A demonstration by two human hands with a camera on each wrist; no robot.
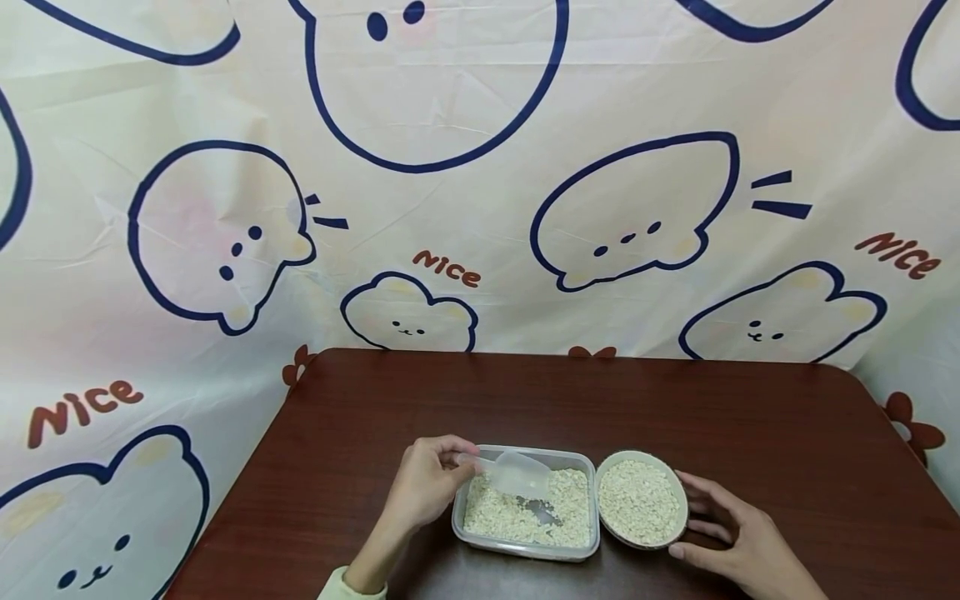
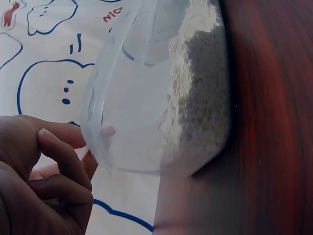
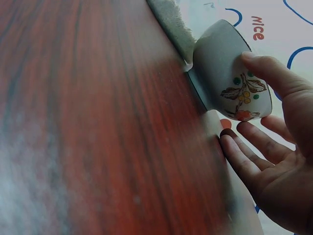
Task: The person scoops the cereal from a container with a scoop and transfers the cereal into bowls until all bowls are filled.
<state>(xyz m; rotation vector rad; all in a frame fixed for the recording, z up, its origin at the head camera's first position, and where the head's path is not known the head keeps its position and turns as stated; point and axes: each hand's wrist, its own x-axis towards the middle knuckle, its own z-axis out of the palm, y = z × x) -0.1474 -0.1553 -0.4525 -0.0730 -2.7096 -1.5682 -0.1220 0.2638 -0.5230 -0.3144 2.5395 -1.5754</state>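
My left hand (image 1: pixel 435 479) pinches the handle of a translucent white plastic scoop (image 1: pixel 521 475) between thumb and fingers. The scoop is over a clear rectangular plastic container (image 1: pixel 525 550) of pale rolled oats (image 1: pixel 495 517), where a bare patch of the bottom shows. In the left wrist view the container's clear wall (image 2: pixel 132 98) stands beside the fingers. A round ceramic bowl (image 3: pixel 215 63) with a leaf-and-berry pattern stands right of the container, filled with oats (image 1: pixel 637 500). My right hand (image 1: pixel 738 533) touches the bowl's right side with loosely spread thumb and fingers.
Both vessels stand near the front of a dark reddish-brown wooden table (image 1: pixel 450 392). A pale cloth (image 1: pixel 480 208) printed with blue cartoon outlines hangs behind the table and along its sides. The container and bowl stand side by side, almost touching.
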